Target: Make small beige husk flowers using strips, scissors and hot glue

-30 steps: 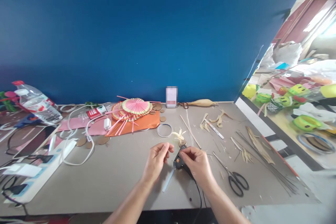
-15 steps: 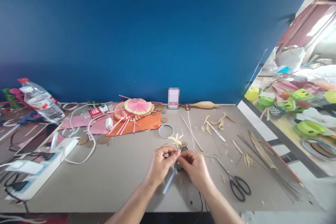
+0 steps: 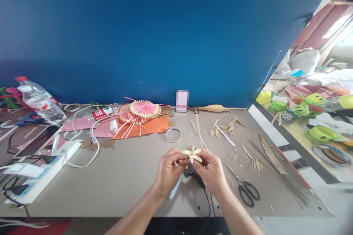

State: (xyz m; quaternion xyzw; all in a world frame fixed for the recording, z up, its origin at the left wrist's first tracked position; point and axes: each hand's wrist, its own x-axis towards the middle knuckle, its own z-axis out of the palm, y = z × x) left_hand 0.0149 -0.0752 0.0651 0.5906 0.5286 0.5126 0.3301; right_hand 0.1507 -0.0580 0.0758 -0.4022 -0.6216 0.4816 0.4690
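A small cream flower (image 3: 192, 154) with narrow petals, seemingly made of dried husk, is held between both hands and faces upward. My left hand (image 3: 170, 172) pinches it from the left, thumb against fingers. My right hand (image 3: 211, 169) is closed on its right side, fingertips at the petals. Under the hands lies a black glue gun (image 3: 195, 177), partly covered by them, with a pale glue stick (image 3: 176, 186) pointing toward the front left. Scissors (image 3: 245, 187) with black handles rest to the right of my right hand.
Dried husk pieces (image 3: 259, 165), thin wires (image 3: 292, 185) and a white pen (image 3: 226, 136) lie on the right. A clear tape ring (image 3: 173, 135) is beyond the hands. Leftward are pink paper fans (image 3: 145, 111), a power strip (image 3: 49, 174) and bottles (image 3: 41, 101). A blue panel (image 3: 165, 40) stands behind.
The flower has tipped from upright to facing up toward me and sits lower between the fingers. My right hand has shifted up to the petals, and more of the glue gun shows.
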